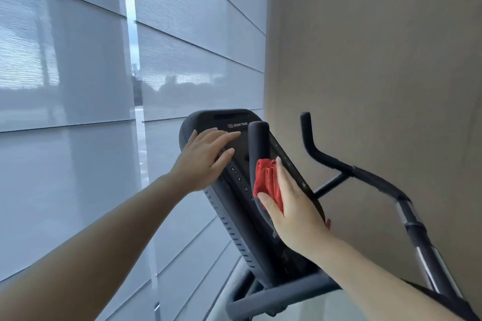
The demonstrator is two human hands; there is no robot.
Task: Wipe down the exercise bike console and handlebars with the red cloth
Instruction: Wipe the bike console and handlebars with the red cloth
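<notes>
The dark exercise bike console (236,219) tilts in the centre of the view, with a logo near its top and numbered buttons down its face. My left hand (203,159) lies flat on the console's upper left, fingers spread, holding nothing. My right hand (294,206) presses the bunched red cloth (268,181) against the upright black handlebar post (258,138) in front of the console. A second curved handlebar (326,159) rises to the right, apart from both hands.
Grey window blinds (78,86) fill the left, with a bright gap between two panels. A beige wall (378,60) stands close on the right. The bike's lower bar (281,297) and a chrome-and-black side arm (422,250) run along the bottom right.
</notes>
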